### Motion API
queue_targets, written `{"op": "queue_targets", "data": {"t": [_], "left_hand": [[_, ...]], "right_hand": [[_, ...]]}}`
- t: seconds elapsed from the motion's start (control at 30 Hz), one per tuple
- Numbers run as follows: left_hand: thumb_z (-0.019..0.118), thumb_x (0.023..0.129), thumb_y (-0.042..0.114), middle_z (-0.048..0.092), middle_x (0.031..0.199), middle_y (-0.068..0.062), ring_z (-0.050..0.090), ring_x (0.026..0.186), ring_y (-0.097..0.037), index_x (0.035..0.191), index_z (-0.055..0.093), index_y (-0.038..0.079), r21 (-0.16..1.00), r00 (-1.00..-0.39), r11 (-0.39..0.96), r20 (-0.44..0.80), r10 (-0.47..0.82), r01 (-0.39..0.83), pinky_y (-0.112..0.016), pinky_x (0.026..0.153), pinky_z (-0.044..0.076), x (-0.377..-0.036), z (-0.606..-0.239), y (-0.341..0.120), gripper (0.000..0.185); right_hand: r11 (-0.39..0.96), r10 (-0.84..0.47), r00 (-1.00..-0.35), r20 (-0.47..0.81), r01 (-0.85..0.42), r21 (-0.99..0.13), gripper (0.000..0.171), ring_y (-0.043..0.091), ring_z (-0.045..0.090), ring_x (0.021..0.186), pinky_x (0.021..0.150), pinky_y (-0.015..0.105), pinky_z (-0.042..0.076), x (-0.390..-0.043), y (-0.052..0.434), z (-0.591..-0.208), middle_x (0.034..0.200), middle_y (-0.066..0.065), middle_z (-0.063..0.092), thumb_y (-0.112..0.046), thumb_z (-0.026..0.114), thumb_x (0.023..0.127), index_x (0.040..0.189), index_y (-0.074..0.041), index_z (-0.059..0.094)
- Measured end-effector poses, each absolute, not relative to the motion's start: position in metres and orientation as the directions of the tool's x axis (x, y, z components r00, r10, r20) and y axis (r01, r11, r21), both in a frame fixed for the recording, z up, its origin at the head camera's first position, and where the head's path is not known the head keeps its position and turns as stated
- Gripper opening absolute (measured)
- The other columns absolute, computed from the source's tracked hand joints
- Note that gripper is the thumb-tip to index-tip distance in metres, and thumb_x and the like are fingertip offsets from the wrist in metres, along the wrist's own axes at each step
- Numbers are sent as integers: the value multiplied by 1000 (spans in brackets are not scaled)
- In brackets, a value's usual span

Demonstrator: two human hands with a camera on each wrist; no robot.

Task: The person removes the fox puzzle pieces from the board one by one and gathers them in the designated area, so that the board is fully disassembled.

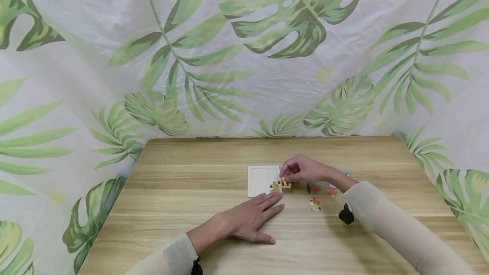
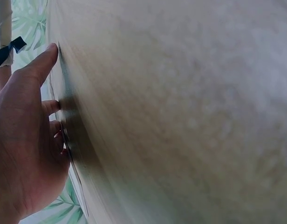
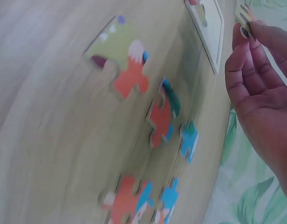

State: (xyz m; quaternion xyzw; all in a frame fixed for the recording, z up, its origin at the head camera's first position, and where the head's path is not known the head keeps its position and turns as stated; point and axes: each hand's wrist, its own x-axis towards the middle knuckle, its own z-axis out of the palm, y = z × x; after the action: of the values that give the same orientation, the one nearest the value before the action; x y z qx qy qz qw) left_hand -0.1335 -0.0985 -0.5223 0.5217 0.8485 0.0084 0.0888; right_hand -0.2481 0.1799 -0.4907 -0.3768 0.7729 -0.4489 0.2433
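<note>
A white square puzzle tray (image 1: 262, 178) lies on the wooden table (image 1: 183, 181), with one yellowish piece (image 1: 275, 188) set in its near right corner. My right hand (image 1: 302, 169) hovers at the tray's right edge and pinches a yellow puzzle piece (image 1: 285, 184), seen also as a striped piece (image 3: 243, 15) at the fingertips (image 3: 248, 32). My left hand (image 1: 252, 220) lies flat on the table just in front of the tray, fingers straight, touching the tabletop (image 2: 181, 116). Loose pieces lie to the right: a red and green one (image 3: 122, 65) and several red and blue ones (image 3: 164, 116).
A loose piece (image 1: 315, 204) lies nearer the front, others (image 1: 331, 190) sit beside my right wrist. A leaf-printed cloth (image 1: 244, 54) hangs behind the table and drapes both sides. Bare tabletop stretches to the left of the tray.
</note>
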Motion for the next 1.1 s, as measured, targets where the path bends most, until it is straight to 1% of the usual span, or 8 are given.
{"op": "queue_targets", "data": {"t": [0.17,0.3,0.5,0.73,0.9,1.1], "left_hand": [[43,102,75,11,178,-13,10,165,-26,170,22,12,100,-443,457,-135,886,884,-41,132,17,-133,-523,-99,95],[44,102,75,13,178,-13,13,164,-26,170,23,12,87,-445,458,-130,886,885,-41,132,18,-133,-522,-99,95],[44,102,75,13,178,-14,12,164,-27,170,21,12,82,-444,455,-125,887,886,-41,132,18,-133,-524,-99,96],[43,101,76,12,178,-13,11,165,-26,171,21,12,72,-448,458,-122,886,886,-41,132,18,-133,-526,-98,97],[43,102,75,13,178,-14,12,164,-26,170,22,12,66,-445,454,-118,888,888,-42,132,19,-133,-526,-98,96],[44,102,75,12,178,-13,11,165,-26,170,22,12,75,-446,457,-121,887,886,-41,132,18,-133,-526,-99,96]], "right_hand": [[350,-784,-616,-80,-332,-876,11,13,67,83,73,25,58,-239,196,-487,95,8,75,-5,72,100,109,-4,77],[376,-772,-628,-102,-320,-870,10,12,66,82,73,25,57,-235,209,-489,93,6,74,-6,72,100,108,-5,77],[383,-775,-624,-100,-337,-860,8,12,66,82,72,25,58,-227,227,-488,92,7,74,-5,72,100,107,-5,76],[389,-768,-627,-131,-294,-873,10,12,66,82,72,26,57,-215,248,-486,94,11,75,-5,71,101,109,-4,77],[383,-778,-618,-112,-326,-864,10,11,67,82,69,23,57,-206,262,-487,96,13,76,-5,72,100,109,-4,77],[375,-784,-613,-99,-340,-863,11,10,66,85,71,23,57,-196,275,-486,99,13,75,-3,72,99,109,-1,77]]}}
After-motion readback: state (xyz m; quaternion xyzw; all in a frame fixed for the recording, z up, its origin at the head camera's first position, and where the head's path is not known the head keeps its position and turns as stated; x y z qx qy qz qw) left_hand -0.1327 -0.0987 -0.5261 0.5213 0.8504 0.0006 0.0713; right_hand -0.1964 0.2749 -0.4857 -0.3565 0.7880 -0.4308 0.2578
